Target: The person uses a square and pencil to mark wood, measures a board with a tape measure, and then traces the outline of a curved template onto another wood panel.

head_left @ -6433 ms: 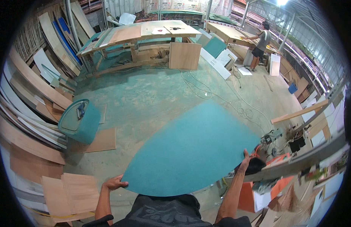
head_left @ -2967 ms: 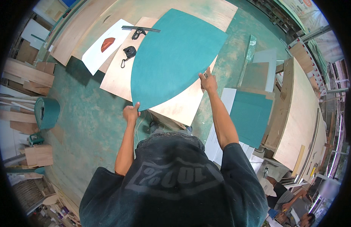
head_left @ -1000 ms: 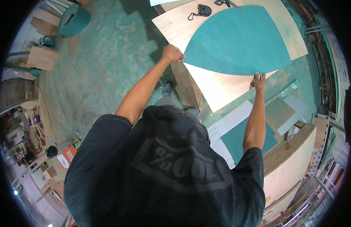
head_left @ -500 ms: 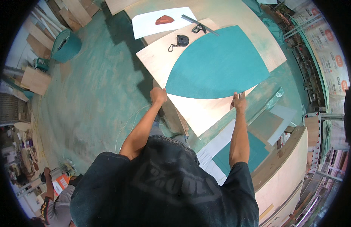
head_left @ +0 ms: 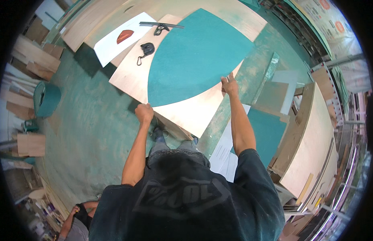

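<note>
A large teal panel (head_left: pixel 194 60) with curved sides and pointed corners lies on a pale plywood sheet (head_left: pixel 186 114). My left hand (head_left: pixel 144 113) is closed at the sheet's left edge, right beside the panel's near-left tip. My right hand (head_left: pixel 229 85) is closed at the opposite edge, its fingers reaching the panel's curved rim. Both thumbs and fingers appear to pinch the edges, though their undersides are hidden. Beyond the hands, a combination square (head_left: pixel 161 27) overlaps the panel's far-left side. A black tape measure (head_left: pixel 147 49) with a carabiner rests on the plywood.
White paper with a brown shape (head_left: pixel 124 37) lies at the far left on the worktable (head_left: pixel 110 20). To my right stand a wooden cabinet (head_left: pixel 309 140) and a teal sheet (head_left: pixel 266 130). A round teal bin (head_left: pixel 48 99) is at left. Another person (head_left: pixel 76 221) is at lower left.
My view has turned, so the panel, plywood and tools appear shifted left in the picture. Both hands keep their places on the edges.
</note>
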